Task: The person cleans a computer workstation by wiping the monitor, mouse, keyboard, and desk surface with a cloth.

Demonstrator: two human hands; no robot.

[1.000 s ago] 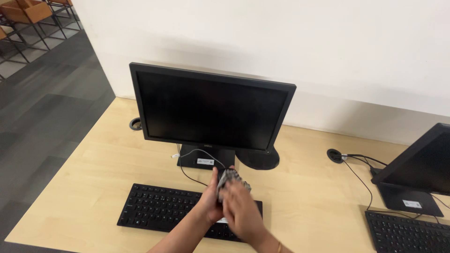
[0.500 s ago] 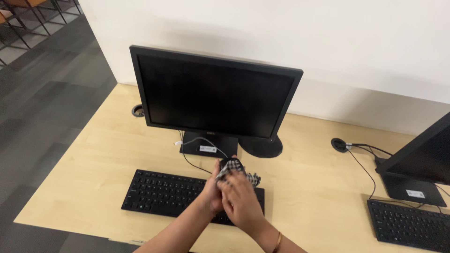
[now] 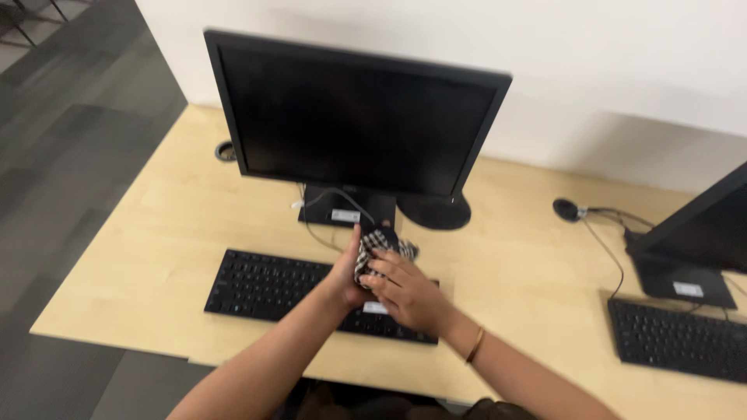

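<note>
Bright, even indoor light; soft shadows, slight motion blur overall.

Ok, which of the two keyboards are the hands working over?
The left keyboard, in front of the central monitor. Both hands, left hand and right hand, hold a checkered cloth above its right end; the other keyboard lies apart at the desk's right edge.

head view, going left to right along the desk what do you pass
Round cable hole → monitor → checked cloth held in both hands above the near keyboard → second cable hole → second monitor above a second keyboard.
</note>
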